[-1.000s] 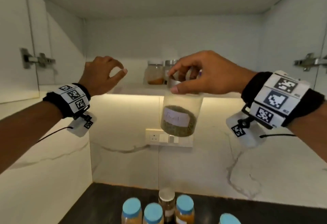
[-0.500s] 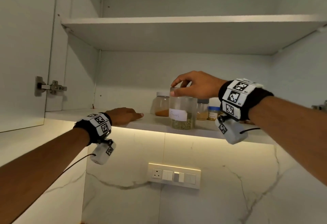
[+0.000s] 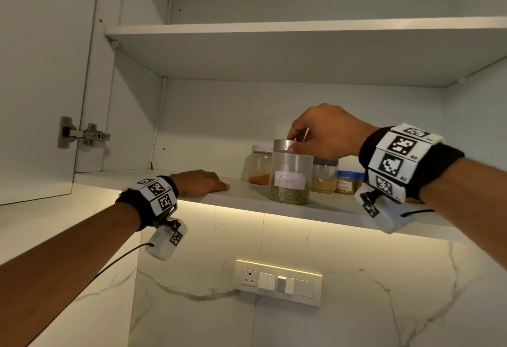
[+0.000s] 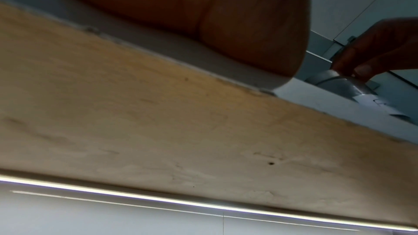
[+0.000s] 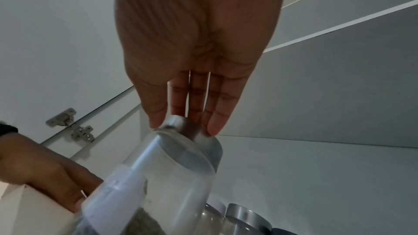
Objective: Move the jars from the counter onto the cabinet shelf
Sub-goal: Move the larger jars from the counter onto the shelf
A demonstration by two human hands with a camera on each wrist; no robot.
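Observation:
A clear jar (image 3: 291, 179) with a silver lid, a white "Fennel" label and green seeds stands upright near the front of the lower cabinet shelf (image 3: 241, 196). My right hand (image 3: 295, 143) reaches over it and pinches the lid rim with its fingertips. The right wrist view shows the thumb and fingers around the lid of the jar (image 5: 158, 176), under my right hand (image 5: 184, 126). My left hand (image 3: 200, 183) lies flat, palm down, on the shelf to the jar's left and holds nothing. In the left wrist view the palm of my left hand (image 4: 181, 15) rests on the shelf edge.
Behind the fennel jar stand an orange-powder jar (image 3: 260, 167), a silver-lidded jar (image 3: 324, 176) and a small blue-lidded jar (image 3: 347, 183). An upper shelf (image 3: 301, 28) runs overhead. The cabinet door with its hinge (image 3: 85, 134) is open at left. A switch panel (image 3: 278, 282) sits on the marble wall.
My right hand lifted the fennel jar from below the shelf and set it on the shelf. My left hand went from curled in the air to flat on the shelf.

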